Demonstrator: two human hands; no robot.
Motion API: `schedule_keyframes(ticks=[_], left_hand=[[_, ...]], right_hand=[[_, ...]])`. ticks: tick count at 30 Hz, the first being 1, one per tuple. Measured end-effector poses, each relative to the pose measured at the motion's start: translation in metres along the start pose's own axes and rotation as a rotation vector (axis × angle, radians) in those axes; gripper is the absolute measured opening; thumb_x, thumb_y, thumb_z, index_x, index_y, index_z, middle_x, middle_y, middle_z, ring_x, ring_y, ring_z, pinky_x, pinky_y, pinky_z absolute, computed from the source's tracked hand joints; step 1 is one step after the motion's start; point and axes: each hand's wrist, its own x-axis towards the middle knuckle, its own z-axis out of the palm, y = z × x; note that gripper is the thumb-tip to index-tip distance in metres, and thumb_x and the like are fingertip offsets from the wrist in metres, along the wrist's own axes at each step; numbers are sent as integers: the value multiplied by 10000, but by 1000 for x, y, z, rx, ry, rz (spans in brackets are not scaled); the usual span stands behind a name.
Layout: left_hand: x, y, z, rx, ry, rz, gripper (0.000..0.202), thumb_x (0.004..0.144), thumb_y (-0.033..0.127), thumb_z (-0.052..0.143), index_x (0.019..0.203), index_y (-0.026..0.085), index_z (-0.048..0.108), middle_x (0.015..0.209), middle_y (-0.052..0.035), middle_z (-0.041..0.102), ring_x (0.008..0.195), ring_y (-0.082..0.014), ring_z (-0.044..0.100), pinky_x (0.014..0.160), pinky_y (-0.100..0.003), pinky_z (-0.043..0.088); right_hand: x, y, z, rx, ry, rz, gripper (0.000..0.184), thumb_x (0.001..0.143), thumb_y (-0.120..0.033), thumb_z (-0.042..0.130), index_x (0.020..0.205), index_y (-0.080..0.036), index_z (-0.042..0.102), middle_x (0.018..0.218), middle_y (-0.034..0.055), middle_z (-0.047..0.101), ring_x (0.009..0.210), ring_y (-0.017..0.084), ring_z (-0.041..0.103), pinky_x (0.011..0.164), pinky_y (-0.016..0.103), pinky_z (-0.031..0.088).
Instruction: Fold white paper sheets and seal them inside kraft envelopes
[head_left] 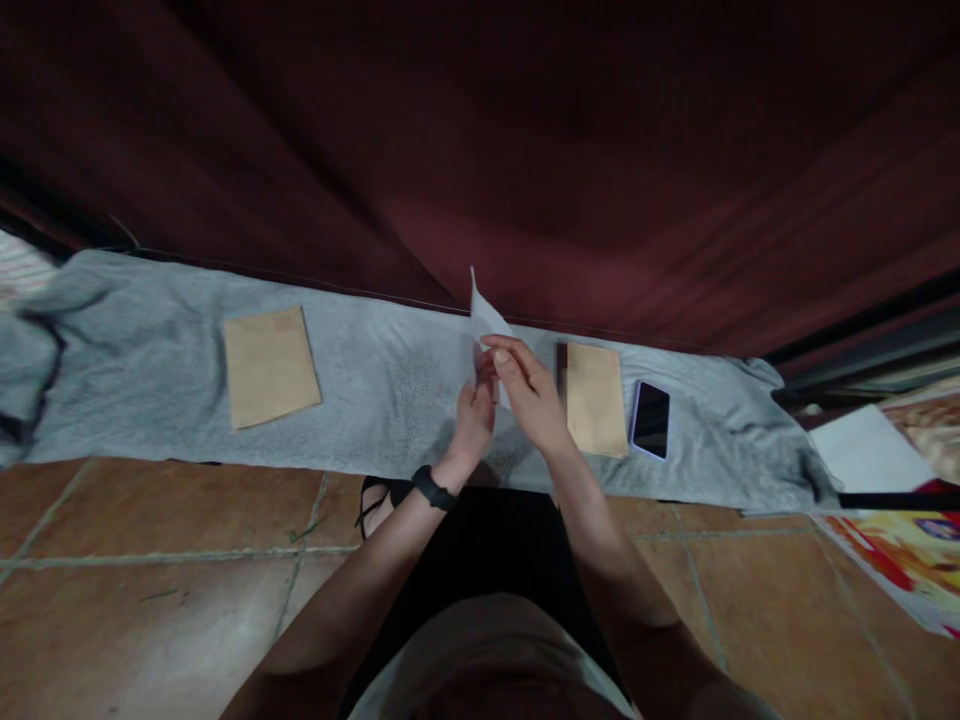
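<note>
Both of my hands meet over the middle of a grey cloth (pixel 390 380) spread on the floor. My left hand (pixel 474 420), with a black band on its wrist, and my right hand (pixel 529 392) are both closed in a pinch on a small white sheet of paper (pixel 484 318) that stands up between them, its tip pointing away from me. A brown envelope (pixel 595 398) lies just right of my right hand. Another brown envelope (pixel 270 365) lies further left on the cloth.
A phone (pixel 650 420) with a dark screen lies right of the nearer envelope. A dark red curtain (pixel 525 150) hangs behind the cloth. White paper (pixel 866 450) and a colourful printed sheet (pixel 911 555) lie at the far right on the tiled floor (pixel 150 560).
</note>
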Motion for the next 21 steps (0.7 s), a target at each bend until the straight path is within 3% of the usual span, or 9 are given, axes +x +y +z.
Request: schedule_keyframes(ticks=[2,5,8,11,16,21], left_hand=[[3,-9,2,-246,100,-207,509,1067,486,284,1334,184,594,1252,-102,697,1126,-243,678,843,-330,597],[-2,-30,-2,-423,215,-438,452,1050,515,353,1233,205,625,1145,-73,729,964,-191,724,681,-259,606],[-12,-47,-8,-439,269,-548,351,1037,452,434,1130,188,644,990,-59,745,788,-148,727,630,-233,599],[-17,-54,-15,-460,269,-594,187,985,304,555,1063,162,647,934,-52,748,747,-137,723,669,-245,611],[-13,-49,-31,-479,242,-627,186,906,160,619,1092,153,631,909,-57,758,692,-162,738,723,-331,637],[-24,-47,-58,-446,163,-738,157,933,264,620,949,112,659,769,-124,756,692,-198,755,683,-299,627]], right_hand=[[0,10,6,-33,6,2,432,1062,-407,307,1217,-225,668,1146,56,715,1061,191,675,935,328,554],[-8,50,20,-129,61,66,412,1055,-330,308,1198,-222,679,1195,59,712,1115,184,664,972,313,540],[-25,92,34,-287,36,149,368,1015,-227,367,1192,-199,688,1194,71,710,1123,170,666,1005,285,516],[-41,119,43,-426,10,199,355,983,-168,412,1211,-186,683,1243,85,690,1156,164,656,1021,271,502],[-46,128,44,-513,-22,174,381,963,-134,425,1246,-219,666,1301,60,667,1223,158,611,1086,288,463],[-36,129,48,-573,-8,150,379,967,-142,432,1262,-192,664,1309,78,662,1251,186,583,1118,315,435]])
